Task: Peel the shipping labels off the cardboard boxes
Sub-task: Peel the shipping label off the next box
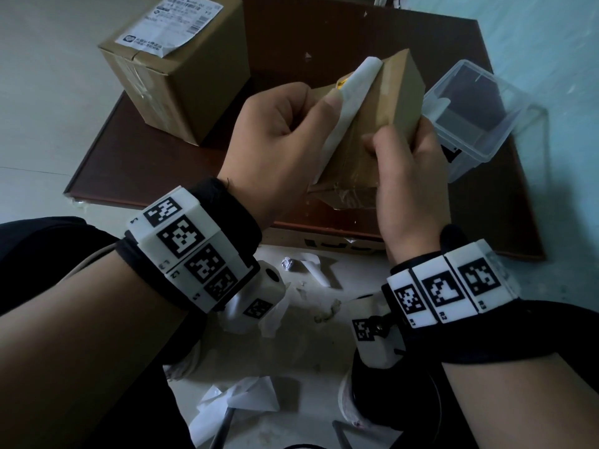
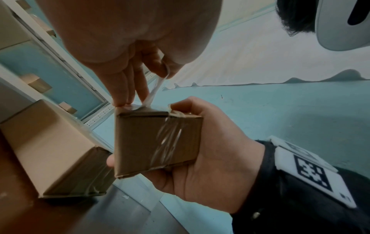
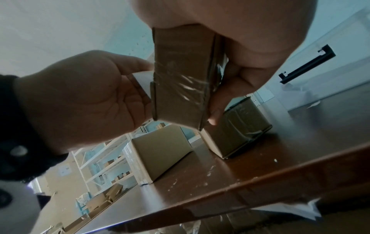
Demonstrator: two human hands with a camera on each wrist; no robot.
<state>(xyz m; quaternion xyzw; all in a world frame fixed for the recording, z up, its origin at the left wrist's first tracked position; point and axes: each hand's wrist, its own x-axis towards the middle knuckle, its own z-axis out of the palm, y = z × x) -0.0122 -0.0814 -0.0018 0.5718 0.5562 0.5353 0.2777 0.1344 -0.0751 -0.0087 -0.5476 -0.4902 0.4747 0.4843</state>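
A small cardboard box (image 1: 372, 124) is held in the air above the brown table (image 1: 324, 43) by the right hand (image 1: 411, 176), whose fingers and thumb are curled round its lower end. A white shipping label (image 1: 348, 108) — partly lifted from the box's face — is pinched by the left hand (image 1: 278, 137) between thumb and curled fingers. A larger cardboard box (image 1: 181, 76) with its own label (image 1: 176, 22) stands on the table, well apart, beside a clear plastic container (image 1: 466, 121).
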